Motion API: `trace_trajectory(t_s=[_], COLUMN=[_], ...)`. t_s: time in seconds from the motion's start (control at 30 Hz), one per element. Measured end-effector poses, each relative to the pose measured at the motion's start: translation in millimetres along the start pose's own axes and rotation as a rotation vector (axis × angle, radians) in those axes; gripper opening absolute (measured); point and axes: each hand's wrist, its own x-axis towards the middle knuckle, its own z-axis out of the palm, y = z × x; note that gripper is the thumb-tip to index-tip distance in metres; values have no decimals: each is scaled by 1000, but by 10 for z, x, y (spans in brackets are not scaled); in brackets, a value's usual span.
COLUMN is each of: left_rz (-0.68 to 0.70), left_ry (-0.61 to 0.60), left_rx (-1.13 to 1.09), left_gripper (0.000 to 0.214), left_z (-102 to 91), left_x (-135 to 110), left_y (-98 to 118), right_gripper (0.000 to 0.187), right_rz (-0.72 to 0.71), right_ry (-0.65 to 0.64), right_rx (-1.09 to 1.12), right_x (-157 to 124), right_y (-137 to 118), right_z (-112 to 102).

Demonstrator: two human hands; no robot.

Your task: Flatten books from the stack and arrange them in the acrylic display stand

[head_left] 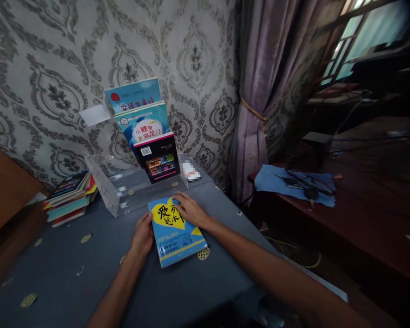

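A blue book with a yellow heart on its cover [176, 237] lies flat on the grey-blue tablecloth [71, 269]. My left hand [142, 234] curls against the book's left edge, fingers closed on it. My right hand [190, 209] lies flat on the upper part of the cover, fingers stretched out. Just behind the book stands a clear acrylic tiered display rack [123, 191]. It holds three books: a black one [158, 158] lowest, a light-blue one [144, 125] above it, another blue one [134, 94] on top.
A stack of several thin books [71, 197] lies at the left of the table. A small red-and-white pack [190, 171] sits to the right of the rack. Patterned wallpaper and a tied purple curtain [259, 100] stand behind. To the right, a dark wooden bench carries a blue cloth [294, 184].
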Motion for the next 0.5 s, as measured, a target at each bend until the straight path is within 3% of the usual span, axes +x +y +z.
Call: trace_trajectory(t_s=[0.17,0.33,0.4,0.5], left_rz=[132,345,473,652], left_ry=[-15,-109,-130,-80], left_rx=[-14,-14,4,54], left_gripper=[7,30,37,40], left_z=[139,331,389,410], left_x=[7,-47,-85,-107], left_y=[159,343,383,382], right_gripper=[55,51,49,47], right_rz=[180,319,287,219], right_ry=[189,-34,-77,-118], right_rx=[354,1139,1299,1366], right_x=[65,135,138,111], right_y=[50,-109,-184,-262], right_z=[12,-150,-269,-421])
